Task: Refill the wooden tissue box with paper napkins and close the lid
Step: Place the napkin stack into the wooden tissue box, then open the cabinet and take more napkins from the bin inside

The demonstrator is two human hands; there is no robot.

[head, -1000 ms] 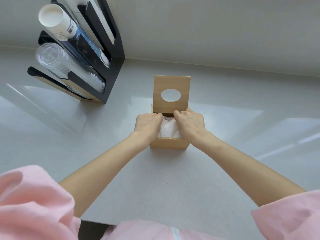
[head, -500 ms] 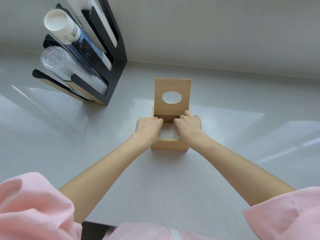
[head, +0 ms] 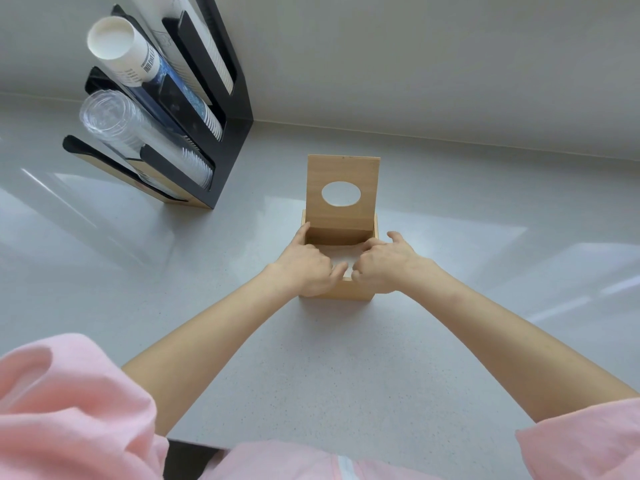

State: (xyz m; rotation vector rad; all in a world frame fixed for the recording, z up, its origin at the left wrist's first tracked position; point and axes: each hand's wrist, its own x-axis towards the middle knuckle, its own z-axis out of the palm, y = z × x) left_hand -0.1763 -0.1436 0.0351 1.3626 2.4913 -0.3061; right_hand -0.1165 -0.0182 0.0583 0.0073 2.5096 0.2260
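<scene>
A small wooden tissue box (head: 349,292) stands on the grey counter, its lid (head: 341,197) with an oval hole upright at the far side. White paper napkins (head: 343,260) lie inside, mostly hidden by my hands. My left hand (head: 306,268) rests over the box's left side, thumb on the left wall, fingers curled down onto the napkins. My right hand (head: 382,263) covers the right side, fingers bent into the box, thumb raised. Whether the fingers pinch the napkins or only press on them, I cannot tell.
A black cup dispenser (head: 194,109) stands at the back left, holding paper cups (head: 121,50) and clear plastic cups (head: 117,123). The wall runs along the back of the counter (head: 346,358). Pink sleeves fill the lower corners.
The napkins, bulging above the rim a second ago, now sit lower inside the box. My hands have spread slightly, the left thumb moving onto the left wall.
</scene>
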